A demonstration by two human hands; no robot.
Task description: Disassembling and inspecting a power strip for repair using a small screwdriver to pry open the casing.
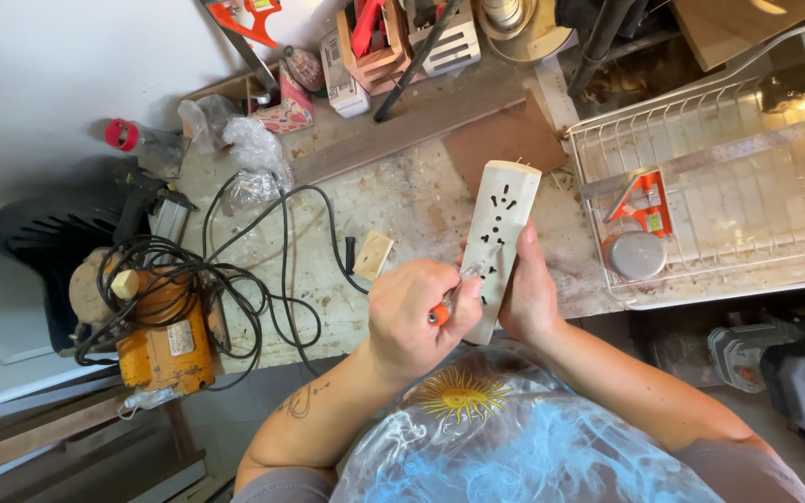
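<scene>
My left hand (416,312) is clenched around an orange-handled tool (440,313), tip against the board (502,244). My right hand (525,293) grasps the pale board from its right edge, fingers wrapped behind it, holding it upright above the tabletop (402,200). The board's face has dark carved holes. Left: orange machine (165,340) with tangled black cord (263,279). Right: wire rack (729,168) holding an orange square (645,205).

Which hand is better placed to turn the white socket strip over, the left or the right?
Probably the right hand: it alone grips the white socket strip along its side. The left hand is busy with an orange-handled tool.
</scene>
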